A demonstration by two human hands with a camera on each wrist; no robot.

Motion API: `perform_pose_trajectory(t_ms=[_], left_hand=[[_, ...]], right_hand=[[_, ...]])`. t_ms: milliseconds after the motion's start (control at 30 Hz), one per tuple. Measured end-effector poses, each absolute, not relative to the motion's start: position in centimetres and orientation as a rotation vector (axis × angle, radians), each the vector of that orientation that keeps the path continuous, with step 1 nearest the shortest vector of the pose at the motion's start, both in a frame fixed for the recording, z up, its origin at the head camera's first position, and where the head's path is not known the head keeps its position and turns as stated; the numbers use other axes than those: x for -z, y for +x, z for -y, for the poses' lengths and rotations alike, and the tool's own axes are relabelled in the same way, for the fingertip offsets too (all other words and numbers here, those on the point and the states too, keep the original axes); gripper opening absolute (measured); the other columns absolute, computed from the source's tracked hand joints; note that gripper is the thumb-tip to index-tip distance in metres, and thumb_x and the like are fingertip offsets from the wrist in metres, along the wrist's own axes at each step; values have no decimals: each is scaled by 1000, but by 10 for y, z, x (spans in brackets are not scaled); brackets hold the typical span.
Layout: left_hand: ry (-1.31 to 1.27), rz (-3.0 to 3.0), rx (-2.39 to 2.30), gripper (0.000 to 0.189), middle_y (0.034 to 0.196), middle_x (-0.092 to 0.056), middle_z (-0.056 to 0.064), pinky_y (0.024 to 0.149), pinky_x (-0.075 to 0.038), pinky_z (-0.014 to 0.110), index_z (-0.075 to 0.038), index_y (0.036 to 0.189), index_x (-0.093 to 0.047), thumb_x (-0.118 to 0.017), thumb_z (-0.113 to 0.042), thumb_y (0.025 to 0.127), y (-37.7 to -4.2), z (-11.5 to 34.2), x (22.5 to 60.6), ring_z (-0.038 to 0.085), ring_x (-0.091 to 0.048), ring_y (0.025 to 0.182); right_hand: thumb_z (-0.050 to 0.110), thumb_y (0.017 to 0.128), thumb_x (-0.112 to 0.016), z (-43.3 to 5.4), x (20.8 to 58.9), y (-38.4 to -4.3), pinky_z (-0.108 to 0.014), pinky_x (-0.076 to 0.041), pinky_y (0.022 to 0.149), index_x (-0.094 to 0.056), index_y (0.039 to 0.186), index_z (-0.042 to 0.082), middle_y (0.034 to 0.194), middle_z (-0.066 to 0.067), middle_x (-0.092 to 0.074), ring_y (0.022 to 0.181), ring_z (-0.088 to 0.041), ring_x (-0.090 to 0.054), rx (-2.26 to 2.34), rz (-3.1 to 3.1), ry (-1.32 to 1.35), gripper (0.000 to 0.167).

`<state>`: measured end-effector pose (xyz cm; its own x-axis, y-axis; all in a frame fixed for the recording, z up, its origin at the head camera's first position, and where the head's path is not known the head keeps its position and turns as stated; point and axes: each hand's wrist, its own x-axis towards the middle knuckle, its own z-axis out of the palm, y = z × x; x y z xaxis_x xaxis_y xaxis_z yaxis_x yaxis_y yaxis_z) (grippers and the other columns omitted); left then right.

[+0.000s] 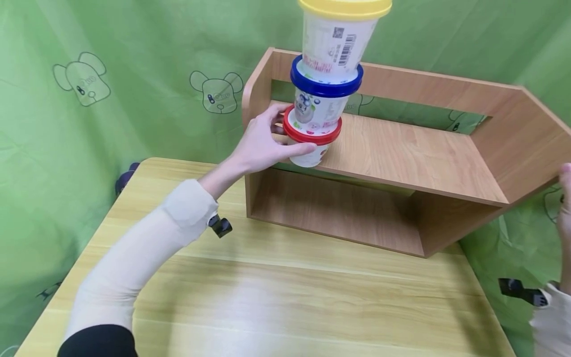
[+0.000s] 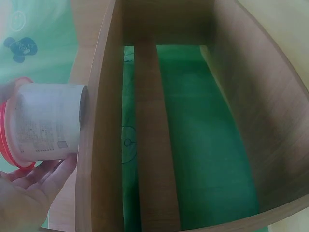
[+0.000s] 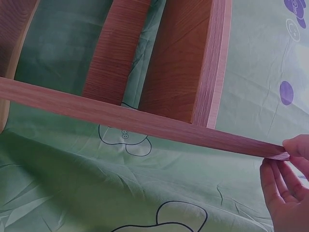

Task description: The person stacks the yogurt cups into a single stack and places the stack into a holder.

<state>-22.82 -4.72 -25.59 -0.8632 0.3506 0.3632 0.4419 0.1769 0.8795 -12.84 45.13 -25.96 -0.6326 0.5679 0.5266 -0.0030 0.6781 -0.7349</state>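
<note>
A stack of three white tubs stands at the left front of the wooden shelf's upper board [image 1: 410,148]. The top tub [image 1: 334,47] has a yellow lid, the middle tub [image 1: 318,106] a blue one, the bottom tub [image 1: 308,159] a red one. My left hand [image 1: 263,141] grips the red-lidded tub, thumb in front and fingers round its far side. In the left wrist view that tub [image 2: 50,123] sits at the board's front edge. My right hand [image 3: 292,181] pinches the shelf's side panel edge [image 3: 231,140] between thumb and fingers.
The shelf's lower compartment [image 1: 339,208] lies below the upper board. A light wooden table [image 1: 285,297] supports the shelf. Green cloth [image 1: 147,74] with cartoon outlines hangs behind and at both sides.
</note>
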Motion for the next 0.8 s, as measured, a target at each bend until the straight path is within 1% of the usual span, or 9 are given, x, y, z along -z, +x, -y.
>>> perform_pose_trajectory(t_ms=[67, 333, 500, 600, 800], left_hand=[[-774, 2360, 1799, 77, 136, -68, 7, 96, -64, 32, -11, 147, -49, -91, -26, 83, -229, 45, 256, 19, -72, 112], [-695, 2434, 1746, 86, 141, -65, 5, 99, -61, 28, -14, 154, -44, -89, -35, 84, -233, 41, 255, 17, -70, 116], [-705, 2441, 1734, 85, 140, -64, 4, 98, -61, 26, -14, 153, -45, -89, -36, 84, -235, 37, 254, 17, -69, 113], [-708, 2447, 1728, 84, 140, -63, 4, 97, -61, 25, -14, 152, -46, -89, -36, 84, -237, 36, 253, 16, -68, 112], [-697, 2471, 1739, 83, 141, -62, 5, 98, -60, 25, -15, 153, -45, -89, -36, 85, -243, 36, 252, 18, -68, 114]], right_hand=[[36, 113, -45, -452, 260, -128, -17, -30, 126, -47, 157, 20, 135, 35, -50, 125, 18, -46, -919, 2115, -437, 46], [32, 113, -46, -453, 261, -130, -17, -32, 125, -49, 156, 19, 129, 37, -49, 125, 17, -48, -938, 2102, -382, 44], [31, 111, -52, -455, 264, -132, -18, -37, 123, -55, 149, 18, 123, 37, -54, 122, 15, -53, -986, 2018, -293, 40], [29, 110, -56, -455, 266, -133, -19, -39, 122, -58, 146, 16, 118, 36, -57, 119, 15, -55, -1013, 1962, -219, 38], [27, 110, -56, -454, 267, -132, -19, -40, 120, -59, 145, 14, 118, 37, -56, 121, 14, -56, -972, 1967, -172, 38]])
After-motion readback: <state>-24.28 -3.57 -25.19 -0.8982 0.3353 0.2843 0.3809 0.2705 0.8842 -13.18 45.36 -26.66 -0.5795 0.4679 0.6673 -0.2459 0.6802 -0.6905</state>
